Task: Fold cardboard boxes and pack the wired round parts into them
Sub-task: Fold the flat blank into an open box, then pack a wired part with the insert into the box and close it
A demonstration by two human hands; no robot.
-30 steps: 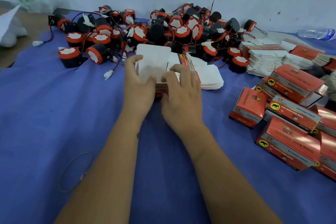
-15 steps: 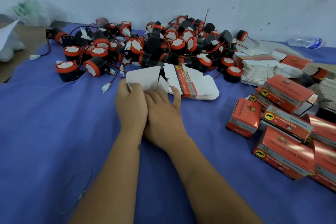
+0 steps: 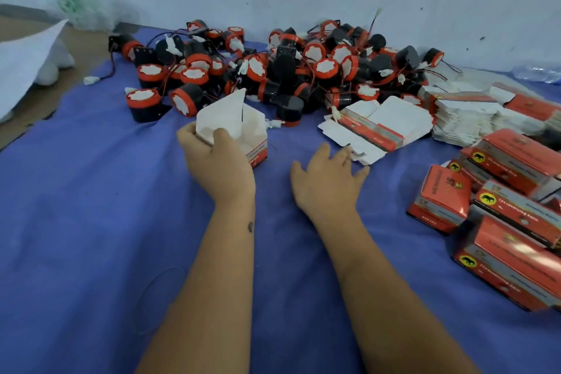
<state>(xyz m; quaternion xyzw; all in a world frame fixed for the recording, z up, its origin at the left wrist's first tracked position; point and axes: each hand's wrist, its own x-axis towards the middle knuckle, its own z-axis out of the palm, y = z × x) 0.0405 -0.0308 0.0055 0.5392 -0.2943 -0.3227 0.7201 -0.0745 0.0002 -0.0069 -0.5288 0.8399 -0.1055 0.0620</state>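
My left hand [image 3: 217, 161] grips an opened cardboard box [image 3: 239, 127], white inside and red outside, standing on the blue cloth with its flaps up. My right hand [image 3: 328, 179] hovers apart from it, fingers spread and empty, just short of a stack of flat unfolded boxes [image 3: 376, 124]. Behind both lies a heap of black-and-red round parts with wires [image 3: 273, 70]; the nearest one [image 3: 290, 112] sits just right of the box.
Folded red boxes [image 3: 510, 191] are piled at the right. More flat blanks [image 3: 464, 118] are stacked at the far right. A wire loop [image 3: 158, 297] lies on the blue cloth [image 3: 76, 222]. White sacks [image 3: 27, 67] sit at the left; a water bottle [image 3: 537, 71] is by the wall.
The flat box has been opened into shape and now stands held by my left hand alone. My right hand has let go and moved right toward the flat stack.
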